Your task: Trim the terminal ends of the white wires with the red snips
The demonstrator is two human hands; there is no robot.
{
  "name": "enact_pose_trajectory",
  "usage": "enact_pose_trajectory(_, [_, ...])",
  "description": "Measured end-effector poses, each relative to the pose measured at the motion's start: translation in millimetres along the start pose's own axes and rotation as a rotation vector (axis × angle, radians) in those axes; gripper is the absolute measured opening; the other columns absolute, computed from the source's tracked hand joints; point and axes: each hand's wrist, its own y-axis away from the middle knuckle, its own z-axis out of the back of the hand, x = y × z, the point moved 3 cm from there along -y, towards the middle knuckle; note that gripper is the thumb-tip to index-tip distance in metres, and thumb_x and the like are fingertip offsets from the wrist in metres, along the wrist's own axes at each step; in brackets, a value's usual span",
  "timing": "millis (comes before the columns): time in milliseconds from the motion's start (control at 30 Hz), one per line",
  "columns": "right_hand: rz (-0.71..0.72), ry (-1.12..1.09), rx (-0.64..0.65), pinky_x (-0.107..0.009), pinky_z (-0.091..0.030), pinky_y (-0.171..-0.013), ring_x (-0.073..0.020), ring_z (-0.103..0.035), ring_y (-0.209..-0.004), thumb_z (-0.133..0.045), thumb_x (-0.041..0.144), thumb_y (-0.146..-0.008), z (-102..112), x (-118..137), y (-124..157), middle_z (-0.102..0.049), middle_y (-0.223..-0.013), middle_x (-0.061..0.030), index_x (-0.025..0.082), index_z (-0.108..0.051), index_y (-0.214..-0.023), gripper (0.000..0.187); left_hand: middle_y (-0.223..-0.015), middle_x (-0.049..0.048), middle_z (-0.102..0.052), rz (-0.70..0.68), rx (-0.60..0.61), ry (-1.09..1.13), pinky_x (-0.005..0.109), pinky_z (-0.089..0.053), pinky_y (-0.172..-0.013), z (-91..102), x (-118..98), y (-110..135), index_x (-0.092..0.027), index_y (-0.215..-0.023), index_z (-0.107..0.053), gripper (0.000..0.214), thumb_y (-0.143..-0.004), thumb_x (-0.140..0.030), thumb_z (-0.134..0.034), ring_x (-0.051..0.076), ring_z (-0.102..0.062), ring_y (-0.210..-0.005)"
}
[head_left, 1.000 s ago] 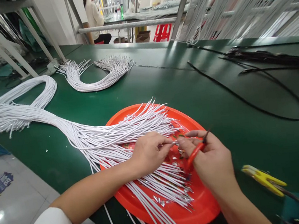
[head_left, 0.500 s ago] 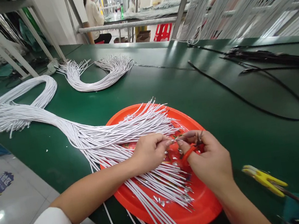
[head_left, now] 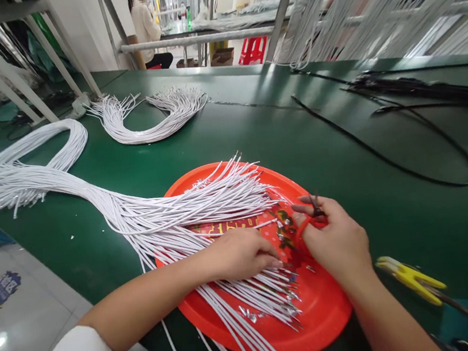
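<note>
My left hand [head_left: 245, 253] rests over the lower group of white wires [head_left: 255, 294], its fingers curled down together near the stripped ends. What is between those fingertips is hidden. My right hand [head_left: 333, 234] is closed around small scissors with red handles [head_left: 305, 234], whose dark blades point up past the fingers. A second group of white wires [head_left: 220, 198] fans out above my left hand. Between the two groups a single wire [head_left: 267, 223] lies with its end toward the scissors. Beneath everything is a red round tray [head_left: 323, 314] with silvery foil scraps [head_left: 249, 314] on it.
Yellow-handled cutters [head_left: 409, 280] lie right of the tray on the green table [head_left: 227, 130]. A curved bundle of white wires [head_left: 149, 130] sits behind. Black cables [head_left: 430, 87] lie at the back right. Beyond the metal rack bar [head_left: 197, 39] a person [head_left: 145, 25] sits.
My hands have parted. The left moved down from the wire near the scissors to the lower wires; the right, still holding the scissors, shifted slightly right. The single wire now lies loose.
</note>
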Motion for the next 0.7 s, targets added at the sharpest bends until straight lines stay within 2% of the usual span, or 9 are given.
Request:
enact_pose_trajectory(100, [0.058, 0.020, 0.136, -0.032, -0.042, -0.058, -0.0231, -0.064, -0.069, -0.058, 0.034, -0.066, -8.9, 0.1, 1.1, -0.071, -0.078, -0.0025, 0.026, -0.063, -0.092, 0.028, -0.089, 0.0051, -0.068, 0.012, -0.018, 0.012, 0.024, -0.043, -0.071, 3.4, 0.4, -0.3, -0.019, -0.093, -0.068, 0.021, -0.078, -0.033, -0.060, 0.018, -0.061, -0.082])
enact_pose_trajectory(200, [0.068, -0.006, 0.258, -0.032, -0.044, -0.060, -0.0212, -0.064, -0.067, -0.058, 0.032, -0.066, -13.4, 3.3, 3.2, -0.070, -0.077, -0.0013, 0.025, -0.064, -0.089, 0.025, -0.085, 0.0041, -0.067, -0.007, -0.020, 0.018, 0.024, -0.043, -0.069, 4.0, -0.7, -0.7, -0.019, -0.090, -0.068, 0.019, -0.080, -0.031, -0.058, 0.017, -0.061, -0.078])
enact_pose_trajectory(233, [0.057, -0.036, 0.264, -0.032, -0.045, -0.061, -0.0202, -0.063, -0.066, -0.058, 0.031, -0.065, -12.6, 5.1, 3.8, -0.069, -0.075, -0.0010, 0.024, -0.064, -0.087, 0.023, -0.084, 0.0041, -0.067, 0.001, -0.062, 0.013, 0.024, -0.043, -0.069, 5.0, -0.6, -1.0, -0.019, -0.090, -0.068, 0.018, -0.081, -0.029, -0.056, 0.016, -0.060, -0.077])
enact_pose_trajectory(300, [0.032, -0.127, 0.231, -0.031, -0.047, -0.062, -0.0183, -0.062, -0.063, -0.060, 0.031, -0.065, -8.2, 9.8, 5.3, -0.067, -0.072, -0.0007, 0.023, -0.063, -0.083, 0.020, -0.083, 0.0051, -0.066, 0.033, -0.227, -0.008, 0.025, -0.043, -0.072, 9.3, 0.0, -1.2, -0.018, -0.092, -0.067, 0.020, -0.084, -0.025, -0.051, 0.016, -0.059, -0.079])
enact_pose_trajectory(400, [0.003, -0.326, 0.170, -0.030, -0.049, -0.061, -0.0161, -0.061, -0.060, -0.065, 0.033, -0.065, -0.1, 18.7, 9.3, -0.065, -0.069, 0.0000, 0.021, -0.060, -0.082, 0.022, -0.093, 0.0076, -0.066, 0.073, -0.448, 0.009, 0.028, -0.042, -0.081, 15.0, 0.8, -0.5, -0.015, -0.102, -0.063, 0.024, -0.083, -0.026, -0.053, 0.017, -0.058, -0.088])
enact_pose_trajectory(467, [-0.023, -0.464, 0.153, -0.029, -0.050, -0.061, -0.0156, -0.061, -0.061, -0.069, 0.034, -0.064, 3.4, 24.7, 13.3, -0.064, -0.068, 0.0005, 0.021, -0.059, -0.084, 0.026, -0.095, 0.0066, -0.066, 0.099, -0.458, 0.093, 0.028, -0.044, -0.078, 14.4, 1.8, -1.0, -0.017, -0.105, -0.062, 0.027, -0.081, -0.029, -0.056, 0.016, -0.059, -0.086])
enact_pose_trajectory(533, [-0.058, -0.588, 0.145, -0.029, -0.051, -0.061, -0.0155, -0.062, -0.062, -0.071, 0.036, -0.063, 5.1, 29.6, 17.5, -0.062, -0.066, 0.0016, 0.022, -0.058, -0.084, 0.029, -0.087, 0.0040, -0.068, 0.152, -0.418, 0.211, 0.025, -0.044, -0.068, 11.5, 3.8, -1.8, -0.018, -0.103, -0.063, 0.025, -0.081, -0.029, -0.056, 0.014, -0.059, -0.075])
enact_pose_trajectory(600, [-0.100, -0.681, 0.136, -0.028, -0.052, -0.061, -0.0152, -0.062, -0.062, -0.074, 0.036, -0.061, 5.4, 32.7, 20.9, -0.061, -0.063, 0.0025, 0.022, -0.057, -0.083, 0.031, -0.080, 0.0026, -0.068, 0.203, -0.390, 0.351, 0.023, -0.043, -0.062, 8.3, 5.6, -2.4, -0.018, -0.098, -0.064, 0.022, -0.081, -0.028, -0.055, 0.012, -0.059, -0.067])
enact_pose_trajectory(700, [-0.157, -0.769, 0.130, -0.027, -0.053, -0.060, -0.0145, -0.063, -0.061, -0.076, 0.035, -0.059, 4.9, 33.9, 23.4, -0.064, -0.065, 0.0019, 0.022, -0.057, -0.083, 0.034, -0.076, 0.0030, -0.067, 0.217, -0.373, 0.527, 0.021, -0.043, -0.060, 5.5, 4.7, -3.3, -0.014, -0.088, -0.065, 0.018, -0.079, -0.026, -0.056, 0.010, -0.057, -0.065])
